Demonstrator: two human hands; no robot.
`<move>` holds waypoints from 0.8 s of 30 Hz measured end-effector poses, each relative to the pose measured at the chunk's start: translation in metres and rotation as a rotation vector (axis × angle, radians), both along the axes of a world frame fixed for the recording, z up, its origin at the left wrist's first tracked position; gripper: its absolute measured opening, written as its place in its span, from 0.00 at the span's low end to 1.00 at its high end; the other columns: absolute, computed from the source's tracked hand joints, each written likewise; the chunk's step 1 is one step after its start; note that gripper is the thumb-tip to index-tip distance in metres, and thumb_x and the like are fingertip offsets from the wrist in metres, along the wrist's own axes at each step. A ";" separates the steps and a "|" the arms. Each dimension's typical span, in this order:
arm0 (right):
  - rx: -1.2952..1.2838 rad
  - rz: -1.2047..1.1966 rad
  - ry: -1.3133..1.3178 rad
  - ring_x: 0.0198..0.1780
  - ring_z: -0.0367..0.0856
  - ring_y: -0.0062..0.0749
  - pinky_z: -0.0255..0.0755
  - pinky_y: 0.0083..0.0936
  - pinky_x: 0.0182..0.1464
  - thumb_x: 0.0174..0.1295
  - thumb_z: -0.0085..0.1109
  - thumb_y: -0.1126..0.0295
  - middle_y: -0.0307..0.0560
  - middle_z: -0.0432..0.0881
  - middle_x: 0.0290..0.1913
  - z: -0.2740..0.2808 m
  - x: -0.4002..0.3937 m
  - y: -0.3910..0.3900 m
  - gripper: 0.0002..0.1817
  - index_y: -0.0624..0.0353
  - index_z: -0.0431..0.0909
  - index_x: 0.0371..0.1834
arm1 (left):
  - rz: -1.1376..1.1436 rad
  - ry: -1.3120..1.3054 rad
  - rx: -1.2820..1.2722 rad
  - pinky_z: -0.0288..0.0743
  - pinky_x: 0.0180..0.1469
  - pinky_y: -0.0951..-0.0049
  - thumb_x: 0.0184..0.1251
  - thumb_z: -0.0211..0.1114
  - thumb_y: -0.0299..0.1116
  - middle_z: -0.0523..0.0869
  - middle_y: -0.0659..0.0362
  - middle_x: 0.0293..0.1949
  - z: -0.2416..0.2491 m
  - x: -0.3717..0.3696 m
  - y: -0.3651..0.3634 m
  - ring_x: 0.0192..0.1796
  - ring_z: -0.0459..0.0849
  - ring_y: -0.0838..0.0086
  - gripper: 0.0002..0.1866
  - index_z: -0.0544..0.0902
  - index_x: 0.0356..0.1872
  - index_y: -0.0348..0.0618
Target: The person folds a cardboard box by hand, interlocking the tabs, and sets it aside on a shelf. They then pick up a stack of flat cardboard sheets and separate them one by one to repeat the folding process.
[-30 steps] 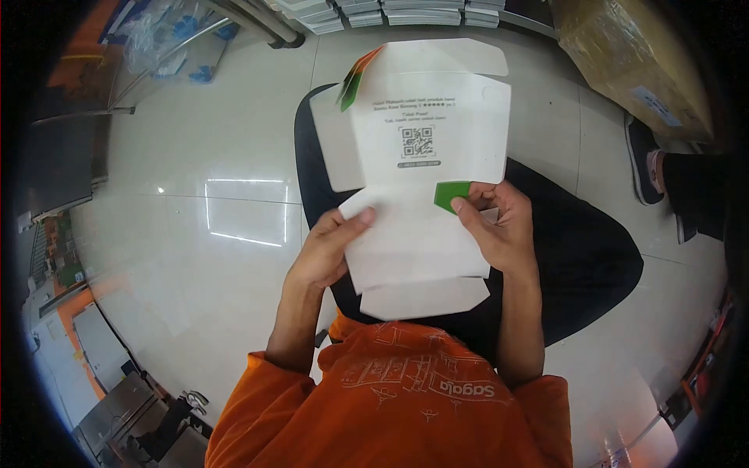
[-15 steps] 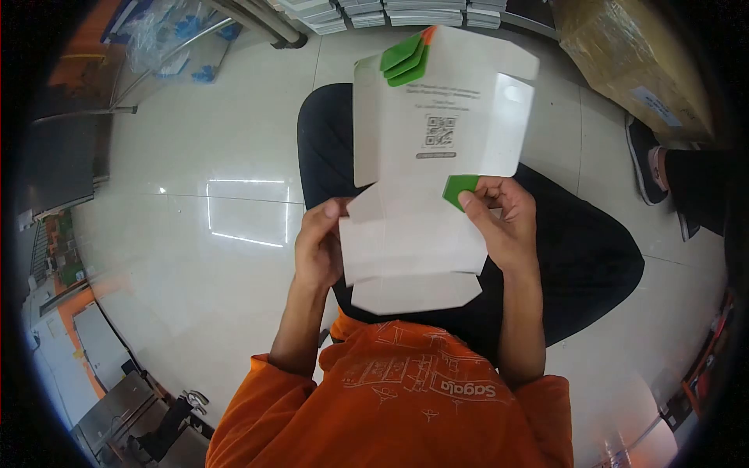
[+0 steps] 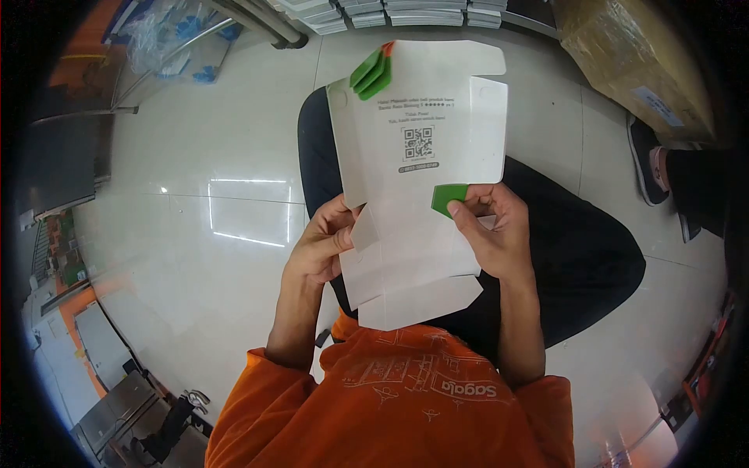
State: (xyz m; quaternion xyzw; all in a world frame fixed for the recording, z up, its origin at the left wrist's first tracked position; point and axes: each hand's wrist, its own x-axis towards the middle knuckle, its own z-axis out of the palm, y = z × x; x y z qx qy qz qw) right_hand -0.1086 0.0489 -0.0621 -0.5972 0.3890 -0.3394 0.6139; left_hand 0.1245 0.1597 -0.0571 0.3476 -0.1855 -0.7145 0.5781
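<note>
An unfolded white carton (image 3: 419,234), printed with a QR code and lines of text, lies tilted over my lap. My left hand (image 3: 324,242) is closed on its left edge, thumb pressing a side flap and fingers behind. At the right edge, my right hand (image 3: 495,226) pinches a green angular piece (image 3: 447,200) against the carton, thumb on top. Several similar green pieces (image 3: 372,73), with a bit of orange at one end, sit fanned at the carton's upper left corner.
Dark-trousered legs (image 3: 577,249) are folded under the carton on the tiled floor (image 3: 179,281). A large cardboard box (image 3: 640,62) stands at upper right, beside another person's shoe (image 3: 646,156). Stacked flat sheets (image 3: 425,14) are at the top; a plastic bag (image 3: 160,43) lies upper left.
The carton has shifted left and slightly down, its side flaps lifting more. My left hand has turned its thumb onto the flap. My right hand, still pinching the green piece, has moved slightly left.
</note>
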 end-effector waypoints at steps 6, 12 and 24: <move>0.014 0.015 -0.014 0.33 0.81 0.19 0.76 0.21 0.39 0.59 0.64 0.81 0.42 0.83 0.30 0.004 -0.002 -0.002 0.07 0.66 0.77 0.38 | -0.041 -0.423 0.094 0.79 0.44 0.79 0.57 0.76 0.36 0.88 0.58 0.39 0.020 0.003 -0.023 0.40 0.85 0.80 0.20 0.83 0.45 0.33; 0.034 0.060 -0.090 0.36 0.82 0.20 0.75 0.21 0.42 0.60 0.66 0.79 0.43 0.84 0.35 0.004 -0.004 -0.007 0.11 0.65 0.79 0.45 | 0.073 -0.692 0.217 0.72 0.29 0.83 0.62 0.74 0.34 0.84 0.62 0.22 0.026 -0.014 -0.042 0.24 0.78 0.84 0.12 0.86 0.27 0.34; 0.321 0.138 0.038 0.38 0.79 0.18 0.74 0.20 0.42 0.66 0.64 0.69 0.42 0.85 0.36 0.006 -0.018 -0.018 0.13 0.66 0.80 0.48 | 0.227 -0.667 0.261 0.74 0.31 0.85 0.59 0.74 0.28 0.85 0.61 0.23 0.037 -0.013 -0.051 0.26 0.81 0.83 0.06 0.86 0.30 0.37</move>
